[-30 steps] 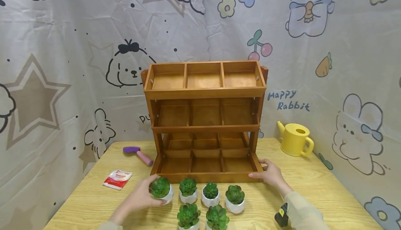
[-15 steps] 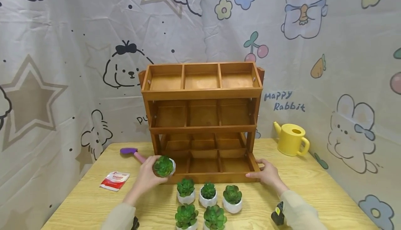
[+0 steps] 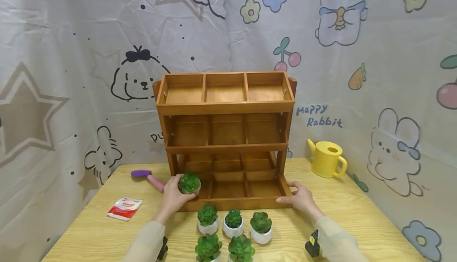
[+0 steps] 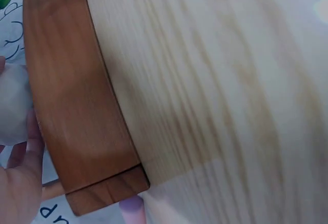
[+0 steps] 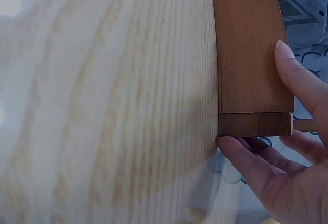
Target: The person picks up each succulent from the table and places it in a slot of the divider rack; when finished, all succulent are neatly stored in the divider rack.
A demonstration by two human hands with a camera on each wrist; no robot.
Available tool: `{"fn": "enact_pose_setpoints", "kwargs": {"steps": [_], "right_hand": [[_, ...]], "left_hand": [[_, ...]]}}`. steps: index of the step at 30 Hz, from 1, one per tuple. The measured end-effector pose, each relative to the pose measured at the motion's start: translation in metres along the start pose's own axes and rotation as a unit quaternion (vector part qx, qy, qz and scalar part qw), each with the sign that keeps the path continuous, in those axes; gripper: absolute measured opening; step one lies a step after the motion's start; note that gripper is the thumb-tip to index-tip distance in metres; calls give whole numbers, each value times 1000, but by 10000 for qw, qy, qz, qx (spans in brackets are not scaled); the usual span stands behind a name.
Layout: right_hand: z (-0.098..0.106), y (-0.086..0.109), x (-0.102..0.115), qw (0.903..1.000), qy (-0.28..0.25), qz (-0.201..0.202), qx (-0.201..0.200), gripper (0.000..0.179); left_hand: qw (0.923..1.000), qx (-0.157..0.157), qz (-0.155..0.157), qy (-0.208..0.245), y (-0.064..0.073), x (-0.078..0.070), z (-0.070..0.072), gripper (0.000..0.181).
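A brown wooden tiered shelf (image 3: 225, 107) stands on the table, each tier divided into three compartments across. My left hand (image 3: 173, 196) grips a potted succulent (image 3: 189, 183) by its white pot (image 4: 14, 103), at the bottom tier's front left compartment. The pot overlaps the front board (image 4: 77, 90) in the head view, and its lower part is hidden there. At the opposite end, my right hand (image 3: 301, 199) holds the bottom tier's front right corner. Its thumb (image 5: 294, 70) lies on the front board and its fingers (image 5: 251, 162) are at the side.
Several more potted succulents (image 3: 233, 223) stand in two rows before the shelf. A red and white packet (image 3: 125, 208) and a purple tool with a pink handle (image 3: 144, 174) lie to the left. A yellow watering can (image 3: 326, 159) stands at the back right.
My left hand has lifted the potted succulent from the row's left end and carried it up and forward to the bottom tier's left compartment. The right hand keeps its hold on the corner.
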State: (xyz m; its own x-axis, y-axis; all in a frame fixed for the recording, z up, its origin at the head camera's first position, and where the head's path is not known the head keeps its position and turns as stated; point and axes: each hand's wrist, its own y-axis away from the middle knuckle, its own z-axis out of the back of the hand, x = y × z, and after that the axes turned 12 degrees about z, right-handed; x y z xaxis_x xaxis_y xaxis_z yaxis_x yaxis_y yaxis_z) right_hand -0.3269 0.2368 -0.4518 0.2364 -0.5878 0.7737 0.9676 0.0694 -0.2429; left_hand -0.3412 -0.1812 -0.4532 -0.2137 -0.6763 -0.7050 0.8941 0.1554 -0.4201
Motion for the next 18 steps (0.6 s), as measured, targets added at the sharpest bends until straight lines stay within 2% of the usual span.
{"fn": "enact_pose_setpoints", "kwargs": {"steps": [11, 18], "right_hand": [[-4, -1, -1, 9998, 61, -189, -11, 84], [-3, -2, -2, 9997, 105, -198, 6, 84]], "left_hand": [[9961, 576, 550, -373, -3, 8, -10, 61], [9941, 671, 568, -635, -5, 8, -11, 59]]}}
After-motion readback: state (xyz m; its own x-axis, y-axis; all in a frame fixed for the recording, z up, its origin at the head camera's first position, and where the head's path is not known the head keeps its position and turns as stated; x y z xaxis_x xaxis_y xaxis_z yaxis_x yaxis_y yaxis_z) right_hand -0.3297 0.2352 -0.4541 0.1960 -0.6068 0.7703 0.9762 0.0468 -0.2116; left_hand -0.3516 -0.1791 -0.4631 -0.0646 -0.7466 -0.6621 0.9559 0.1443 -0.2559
